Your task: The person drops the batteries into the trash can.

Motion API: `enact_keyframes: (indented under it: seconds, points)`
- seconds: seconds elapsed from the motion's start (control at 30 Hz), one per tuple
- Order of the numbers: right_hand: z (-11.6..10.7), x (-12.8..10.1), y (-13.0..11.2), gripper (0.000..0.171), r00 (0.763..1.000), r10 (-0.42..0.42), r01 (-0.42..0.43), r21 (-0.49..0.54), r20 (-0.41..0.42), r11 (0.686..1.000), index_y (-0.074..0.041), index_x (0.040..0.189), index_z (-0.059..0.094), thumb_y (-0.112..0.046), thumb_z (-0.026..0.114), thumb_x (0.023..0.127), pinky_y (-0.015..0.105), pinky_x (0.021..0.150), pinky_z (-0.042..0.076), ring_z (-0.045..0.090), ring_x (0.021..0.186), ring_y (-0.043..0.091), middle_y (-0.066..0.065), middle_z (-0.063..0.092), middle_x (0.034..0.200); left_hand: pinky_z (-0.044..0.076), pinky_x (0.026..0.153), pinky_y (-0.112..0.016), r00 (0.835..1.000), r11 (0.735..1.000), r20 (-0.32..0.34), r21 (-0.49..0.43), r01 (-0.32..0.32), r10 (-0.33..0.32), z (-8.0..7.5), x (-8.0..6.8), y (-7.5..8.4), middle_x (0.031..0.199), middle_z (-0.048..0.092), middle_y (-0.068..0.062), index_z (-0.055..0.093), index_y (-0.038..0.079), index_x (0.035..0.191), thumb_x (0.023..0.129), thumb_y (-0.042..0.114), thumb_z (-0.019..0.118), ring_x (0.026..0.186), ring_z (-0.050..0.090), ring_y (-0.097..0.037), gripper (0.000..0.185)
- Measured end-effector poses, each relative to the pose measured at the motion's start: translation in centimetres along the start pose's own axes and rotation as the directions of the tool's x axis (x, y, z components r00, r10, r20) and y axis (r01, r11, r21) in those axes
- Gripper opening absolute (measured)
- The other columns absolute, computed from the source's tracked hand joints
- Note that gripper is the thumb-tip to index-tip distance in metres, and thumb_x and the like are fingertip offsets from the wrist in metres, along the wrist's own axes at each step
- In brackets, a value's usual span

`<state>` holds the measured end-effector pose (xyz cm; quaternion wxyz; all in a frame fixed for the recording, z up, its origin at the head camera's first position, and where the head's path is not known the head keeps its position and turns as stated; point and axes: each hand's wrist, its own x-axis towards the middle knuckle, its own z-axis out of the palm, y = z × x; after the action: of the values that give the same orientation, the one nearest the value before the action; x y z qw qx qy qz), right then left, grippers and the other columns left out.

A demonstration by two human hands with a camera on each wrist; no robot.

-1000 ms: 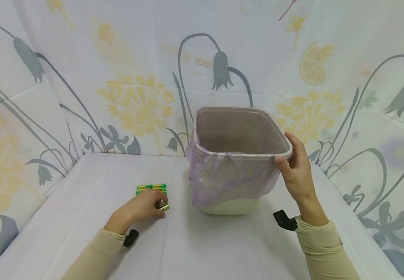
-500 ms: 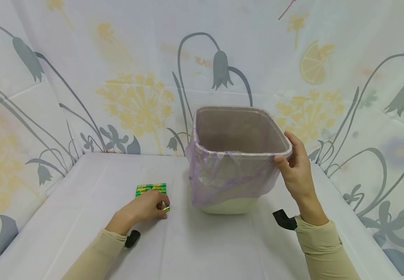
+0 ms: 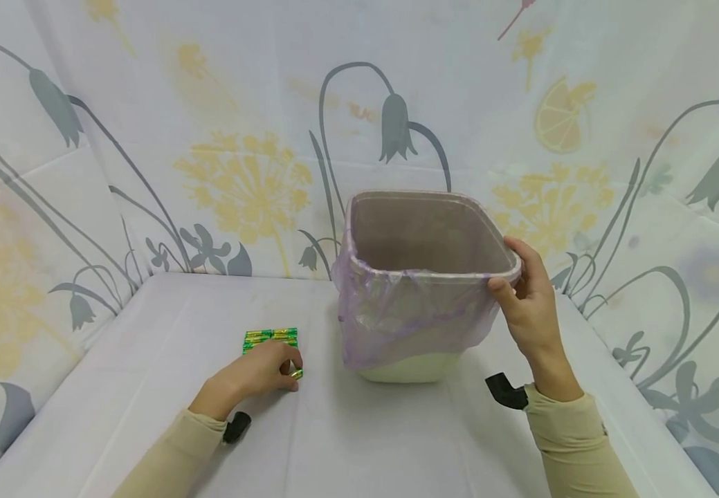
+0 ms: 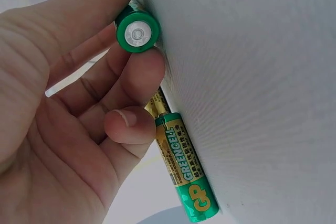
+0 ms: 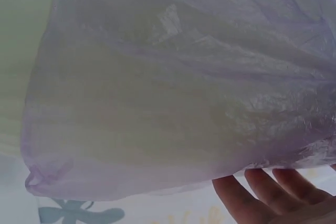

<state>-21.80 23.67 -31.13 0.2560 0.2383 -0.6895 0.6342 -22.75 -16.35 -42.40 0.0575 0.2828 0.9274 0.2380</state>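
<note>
My left hand point(image 3: 253, 373) is low over the white table and pinches a green and gold battery point(image 4: 137, 34) between thumb and fingers. Its flat end faces the camera in the left wrist view. Right behind those fingers lies another battery point(image 4: 189, 171) marked GP Greencell. More batteries point(image 3: 270, 335) lie side by side in rows just beyond the hand, partly covered by it. My right hand point(image 3: 530, 311) grips the right front corner of a bin point(image 3: 409, 368), thumb outside the rim. A thin purple bag point(image 3: 415, 315) lines the bin and hangs over its outside.
The bin stands on a white-covered table point(image 3: 378, 443), right of the batteries. A patterned cloth point(image 3: 253, 104) with flowers rises behind the table and along both sides. A black wrist mount point(image 3: 506, 391) sticks out from the right sleeve.
My left hand has shifted very slightly toward me and to the right with the pinched battery, showing a little more of the rows behind. The right hand keeps its grip on the bin.
</note>
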Motion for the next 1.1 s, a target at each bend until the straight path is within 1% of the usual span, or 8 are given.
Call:
enact_keyframes:
  seconds: [0.1, 0.27, 0.47, 0.63, 0.7, 0.8, 0.93, 1.1]
  points:
    - [0.0, 0.0, -0.1, 0.065, 1.0, -0.021, 0.021, 0.027, 0.016, 0.999, -0.002, 0.139, 0.039, -0.018, 0.073, 0.086, 0.02, 0.073, 0.049, 0.055, 0.092, 0.016, 0.017, 0.054, 0.114, 0.042, 0.06, -0.024, 1.0, 1.0, -0.004, 0.002, 0.003, -0.003, 0.0, -0.1, -0.1, 0.066, 0.051, 0.008, 0.068, 0.012, 0.088, 0.074, 0.014, 0.082, 0.062, 0.047, -0.005, 0.02]
    - [0.4, 0.1, 0.1, 0.068, 0.998, -0.047, 0.044, 0.079, 0.033, 0.996, 0.003, 0.137, 0.035, -0.01, 0.075, 0.083, 0.02, 0.074, 0.051, 0.057, 0.092, 0.018, 0.018, 0.052, 0.114, 0.043, 0.06, -0.025, 1.0, 1.0, -0.006, -0.009, 0.014, -0.014, 0.0, -0.1, -0.1, 0.066, 0.052, 0.008, 0.068, 0.012, 0.091, 0.075, 0.015, 0.081, 0.062, 0.048, -0.006, 0.021]
    - [0.7, 0.2, 0.5, 0.074, 0.998, -0.07, 0.069, 0.109, 0.004, 0.992, 0.005, 0.135, 0.035, -0.017, 0.079, 0.08, 0.021, 0.073, 0.052, 0.057, 0.089, 0.017, 0.023, 0.049, 0.111, 0.043, 0.061, -0.025, 1.0, 0.999, -0.03, -0.034, 0.005, -0.006, -0.3, -0.2, -0.3, 0.068, 0.053, 0.008, 0.069, 0.011, 0.095, 0.076, 0.015, 0.08, 0.064, 0.048, -0.007, 0.022]
    - [1.2, 0.4, 0.9, 0.077, 0.997, -0.076, 0.08, 0.135, -0.031, 0.988, 0.004, 0.135, 0.036, -0.023, 0.08, 0.078, 0.021, 0.071, 0.052, 0.058, 0.086, 0.016, 0.027, 0.047, 0.112, 0.044, 0.061, -0.025, 0.998, 0.995, -0.06, -0.1, -0.021, 0.015, -1.0, -0.4, -0.2, 0.07, 0.053, 0.007, 0.069, 0.01, 0.097, 0.08, 0.016, 0.078, 0.065, 0.049, -0.007, 0.021]
    - [1.5, 0.4, 1.0, 0.076, 0.996, -0.073, 0.079, 0.143, -0.044, 0.987, 0.003, 0.134, 0.037, -0.022, 0.081, 0.077, 0.021, 0.071, 0.052, 0.058, 0.086, 0.016, 0.026, 0.047, 0.112, 0.044, 0.061, -0.025, 0.997, 0.991, -0.074, -0.131, -0.028, 0.018, -1.4, -0.5, -0.2, 0.07, 0.054, 0.007, 0.068, 0.01, 0.098, 0.08, 0.016, 0.078, 0.064, 0.05, -0.007, 0.021]
    - [1.9, 0.4, 1.0, 0.073, 0.997, -0.064, 0.07, 0.144, -0.046, 0.987, 0.002, 0.134, 0.036, -0.017, 0.08, 0.078, 0.021, 0.072, 0.052, 0.059, 0.086, 0.015, 0.023, 0.048, 0.112, 0.045, 0.058, -0.024, 0.995, 0.985, -0.096, -0.168, -0.039, 0.023, -1.8, -0.6, -0.3, 0.069, 0.054, 0.007, 0.068, 0.01, 0.097, 0.079, 0.016, 0.079, 0.062, 0.05, -0.007, 0.023]
    - [2.2, 0.4, 1.0, 0.074, 0.997, -0.059, 0.067, 0.146, -0.052, 0.987, 0.003, 0.134, 0.034, -0.012, 0.08, 0.078, 0.021, 0.073, 0.052, 0.06, 0.086, 0.016, 0.02, 0.047, 0.114, 0.045, 0.056, -0.024, 0.992, 0.977, -0.122, -0.206, -0.057, 0.032, -2.5, -0.7, -0.3, 0.069, 0.055, 0.007, 0.068, 0.01, 0.098, 0.079, 0.018, 0.079, 0.06, 0.05, -0.007, 0.024]
    - [2.4, 0.5, 1.2, 0.077, 0.995, -0.064, 0.074, 0.138, -0.074, 0.988, 0.005, 0.133, 0.034, -0.016, 0.081, 0.077, 0.021, 0.072, 0.052, 0.06, 0.086, 0.017, 0.023, 0.046, 0.115, 0.046, 0.058, -0.025, 0.988, 0.966, -0.154, -0.251, -0.07, 0.031, -4.0, -0.7, -0.1, 0.073, 0.057, 0.006, 0.068, 0.01, 0.103, 0.08, 0.022, 0.078, 0.062, 0.052, -0.01, 0.028]
